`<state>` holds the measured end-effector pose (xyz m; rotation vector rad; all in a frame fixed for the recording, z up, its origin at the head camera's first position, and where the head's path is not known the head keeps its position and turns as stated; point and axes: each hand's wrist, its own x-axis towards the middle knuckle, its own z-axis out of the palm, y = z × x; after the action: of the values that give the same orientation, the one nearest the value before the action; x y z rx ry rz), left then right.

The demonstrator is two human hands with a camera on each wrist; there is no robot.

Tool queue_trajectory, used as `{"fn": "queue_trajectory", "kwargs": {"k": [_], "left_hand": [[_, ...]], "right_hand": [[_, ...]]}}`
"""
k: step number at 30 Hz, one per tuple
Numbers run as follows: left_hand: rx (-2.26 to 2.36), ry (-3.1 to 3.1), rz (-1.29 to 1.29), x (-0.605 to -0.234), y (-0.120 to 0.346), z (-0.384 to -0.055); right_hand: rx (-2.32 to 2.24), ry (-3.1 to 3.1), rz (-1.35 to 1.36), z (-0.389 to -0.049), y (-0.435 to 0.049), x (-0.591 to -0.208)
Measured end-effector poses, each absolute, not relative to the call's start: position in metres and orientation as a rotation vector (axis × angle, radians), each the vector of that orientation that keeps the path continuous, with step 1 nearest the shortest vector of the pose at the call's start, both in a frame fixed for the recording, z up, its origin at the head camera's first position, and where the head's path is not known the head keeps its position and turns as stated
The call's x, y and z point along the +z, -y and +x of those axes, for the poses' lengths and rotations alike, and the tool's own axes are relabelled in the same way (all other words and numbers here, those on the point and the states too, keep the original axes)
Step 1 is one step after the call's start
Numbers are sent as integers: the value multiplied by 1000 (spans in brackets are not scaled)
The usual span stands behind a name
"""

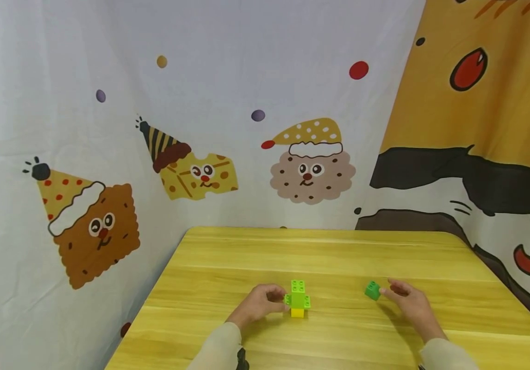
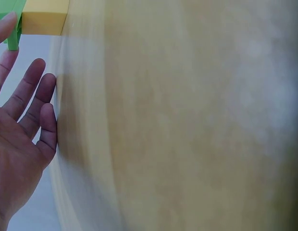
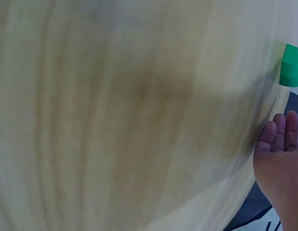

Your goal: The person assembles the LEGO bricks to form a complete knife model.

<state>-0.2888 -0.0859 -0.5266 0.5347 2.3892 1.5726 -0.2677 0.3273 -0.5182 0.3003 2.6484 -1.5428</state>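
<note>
A small stack of toy building bricks (image 1: 298, 297) stands upright on the table, with light green bricks on top of a yellow brick (image 2: 45, 17). Side pieces with studs stick out to its left and right. My left hand (image 1: 261, 304) pinches the left green side piece between thumb and index finger; its other fingers are spread. Farther right lies a darker green brick (image 1: 372, 290), which shows a curved side in the right wrist view. Beside it is my right hand (image 1: 410, 306), thumb tip at the brick's right edge and fingers loosely bent. Whether the thumb touches it I cannot tell.
A wood-grain table (image 1: 329, 252) with rounded far corners carries the bricks. Behind and to the left hangs a white cloth (image 1: 227, 77) with cartoon food figures; its orange and black part is at the right.
</note>
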Motion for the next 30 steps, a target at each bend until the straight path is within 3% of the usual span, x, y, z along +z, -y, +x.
{"fn": "queue_trajectory", "kwargs": {"k": [30], "left_hand": [[1570, -2379, 498, -525, 83, -289]], "right_hand": [[-1494, -2777, 310, -272, -308, -533]]}}
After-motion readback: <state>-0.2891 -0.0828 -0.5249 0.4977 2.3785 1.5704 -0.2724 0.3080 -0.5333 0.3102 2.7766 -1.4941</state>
